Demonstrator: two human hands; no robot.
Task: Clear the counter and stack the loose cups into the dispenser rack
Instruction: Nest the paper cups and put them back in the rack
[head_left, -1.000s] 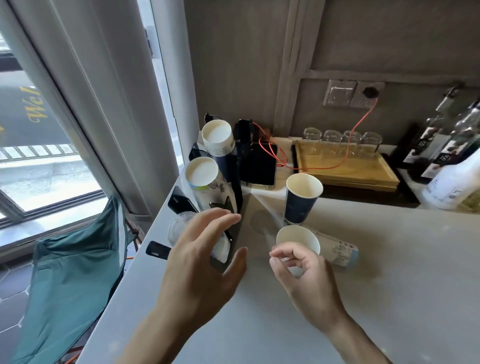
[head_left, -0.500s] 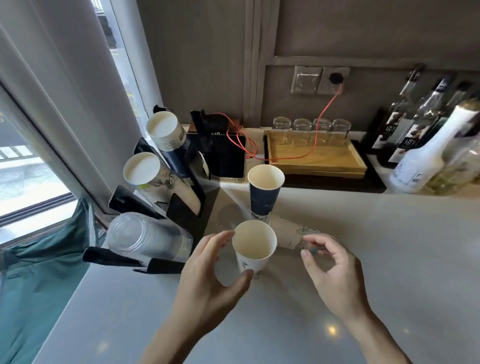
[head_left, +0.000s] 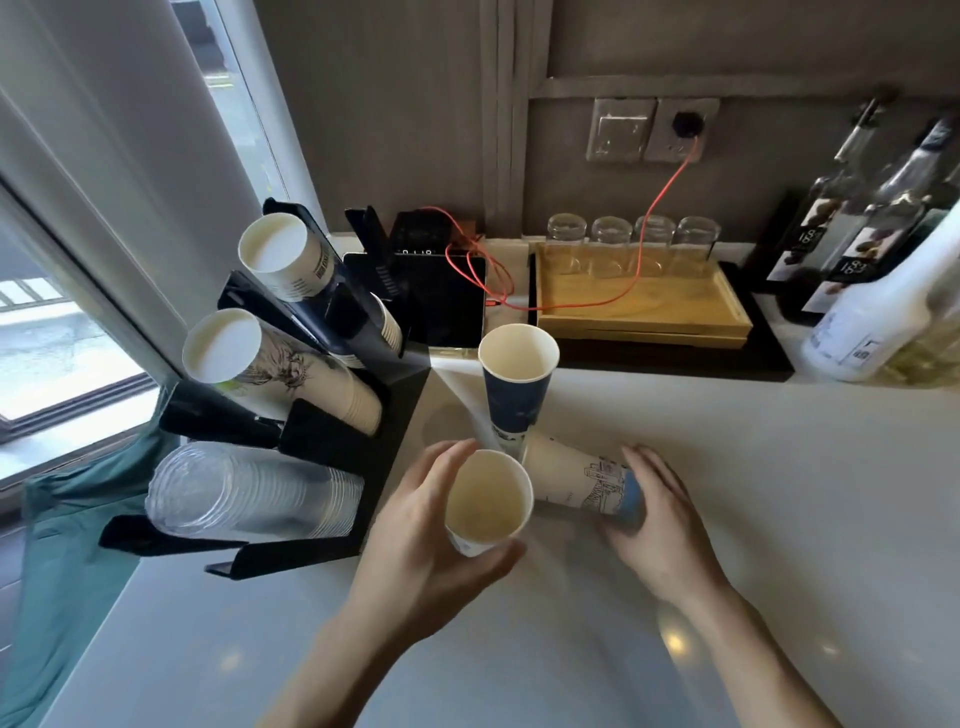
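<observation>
The black dispenser rack (head_left: 332, 441) stood left of my hands on the counter (head_left: 779, 519); my left hand (head_left: 415, 540) curled around 1 upright white cup (head_left: 488, 501), my right hand (head_left: 660, 525) wrapped the tipped cup (head_left: 576, 475) beside it

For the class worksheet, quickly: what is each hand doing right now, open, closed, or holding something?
Left hand: holds the upright white cup, fingers and thumb curled round it.
Right hand: grips the cup lying on its side at its blue end.

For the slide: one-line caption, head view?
Left hand grips an upright white cup; right hand holds a tipped cup beside the rack.
</observation>
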